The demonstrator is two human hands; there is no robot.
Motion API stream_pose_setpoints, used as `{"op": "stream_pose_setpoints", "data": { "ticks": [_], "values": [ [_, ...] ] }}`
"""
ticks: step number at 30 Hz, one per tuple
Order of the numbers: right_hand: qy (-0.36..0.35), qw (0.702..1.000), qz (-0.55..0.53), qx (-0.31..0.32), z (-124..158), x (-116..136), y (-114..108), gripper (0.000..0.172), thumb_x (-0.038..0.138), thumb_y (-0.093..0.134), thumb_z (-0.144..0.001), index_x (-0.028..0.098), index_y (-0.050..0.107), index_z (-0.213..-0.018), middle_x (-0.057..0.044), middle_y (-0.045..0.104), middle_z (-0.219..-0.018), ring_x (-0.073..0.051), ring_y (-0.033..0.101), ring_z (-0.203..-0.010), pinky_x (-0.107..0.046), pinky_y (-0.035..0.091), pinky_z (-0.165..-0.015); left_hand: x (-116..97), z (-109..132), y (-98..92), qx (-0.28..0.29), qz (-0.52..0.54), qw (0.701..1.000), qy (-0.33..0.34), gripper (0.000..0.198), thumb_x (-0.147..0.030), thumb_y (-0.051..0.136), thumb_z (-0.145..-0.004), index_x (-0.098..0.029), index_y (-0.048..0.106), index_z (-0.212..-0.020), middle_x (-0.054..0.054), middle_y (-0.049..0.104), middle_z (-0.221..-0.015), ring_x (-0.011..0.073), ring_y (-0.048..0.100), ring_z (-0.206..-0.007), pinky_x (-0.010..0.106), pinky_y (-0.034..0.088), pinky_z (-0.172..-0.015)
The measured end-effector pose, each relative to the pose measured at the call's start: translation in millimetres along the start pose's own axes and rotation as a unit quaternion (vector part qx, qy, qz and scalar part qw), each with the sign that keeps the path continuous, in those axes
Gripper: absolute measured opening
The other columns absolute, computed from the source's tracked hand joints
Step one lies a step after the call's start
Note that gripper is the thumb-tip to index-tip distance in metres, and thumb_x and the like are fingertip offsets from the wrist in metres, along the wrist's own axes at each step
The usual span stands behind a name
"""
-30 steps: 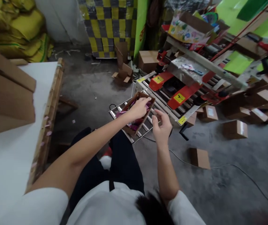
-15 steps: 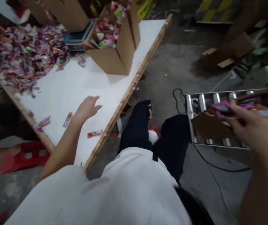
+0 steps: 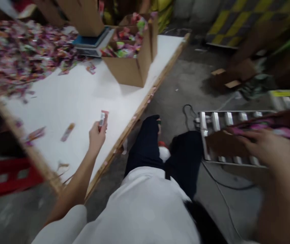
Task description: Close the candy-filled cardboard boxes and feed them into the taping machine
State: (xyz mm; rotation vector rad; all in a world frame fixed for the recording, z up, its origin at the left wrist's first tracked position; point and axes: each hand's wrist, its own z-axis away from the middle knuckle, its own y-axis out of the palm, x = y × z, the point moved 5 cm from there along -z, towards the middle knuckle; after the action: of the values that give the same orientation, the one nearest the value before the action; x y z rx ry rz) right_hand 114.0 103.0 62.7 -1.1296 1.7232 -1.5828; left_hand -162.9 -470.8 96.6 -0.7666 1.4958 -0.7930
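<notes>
Holding packet (image 3: 102, 119), table edge (image 3: 145, 103) near — floor (image 3: 177, 76) beyond

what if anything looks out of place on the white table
One loose packet lies alone on the white tabletop, and another packet sits by its wooden edge, both apart from the heap. Blur hides finer detail.

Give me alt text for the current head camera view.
A person's left hand holds a small wrapped packet over a white table, while the right hand is at an open carton on metal rollers. A colorful packet heap lies beyond.
</notes>
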Motion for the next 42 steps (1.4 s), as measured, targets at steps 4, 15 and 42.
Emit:
{"op": "stream_pose_setpoints", "data": {
  "ticks": [4, 15, 42],
  "values": [
    [-0.009, 0.998, -0.06, -0.016, 5, 53, -29, 0.023, 0.035, 0.065, -0.088, 0.018, 0.081, -0.091, -0.014, 0.075, -0.089, -0.025, 0.066, -0.082, -0.036, 0.046, -0.072, -180, 12, 68.3, 0.085, 0.178, 0.95, 0.244, 0.027, -0.039, 0.05, -0.094, -0.02, 0.06, -0.111, 0.0, 0.066, -0.081, 0.0156, 0.061, -0.071, 0.026, 0.049, -0.07],
    [0.102, 0.918, -0.171, -0.343, 46, 24, -58, 0.018, 0.022, 0.049, -0.091, 0.019, 0.067, -0.093, -0.01, 0.064, -0.094, -0.025, 0.059, -0.099, -0.042, 0.049, -0.093, -423, 156, 258.7, 0.21, 0.074, 0.704, 0.674, 0.036, -0.028, 0.05, -0.097, -0.011, 0.061, -0.127, 0.022, 0.053, -0.146, 0.0368, 0.037, -0.147, 0.061, 0.025, -0.122],
    [0.21, 0.972, -0.047, -0.095, -2, -17, -35, 0.049, 0.037, 0.035, -0.105, 0.019, 0.072, -0.08, -0.007, 0.074, -0.081, -0.021, 0.068, -0.085, -0.044, 0.032, -0.112, -395, 190, 279.4, 0.319, 0.105, 0.67, 0.663, 0.059, -0.033, 0.033, -0.102, -0.005, 0.033, -0.154, 0.019, 0.029, -0.164, 0.0275, 0.015, -0.157, 0.05, 0.016, -0.128]
  ]
}}
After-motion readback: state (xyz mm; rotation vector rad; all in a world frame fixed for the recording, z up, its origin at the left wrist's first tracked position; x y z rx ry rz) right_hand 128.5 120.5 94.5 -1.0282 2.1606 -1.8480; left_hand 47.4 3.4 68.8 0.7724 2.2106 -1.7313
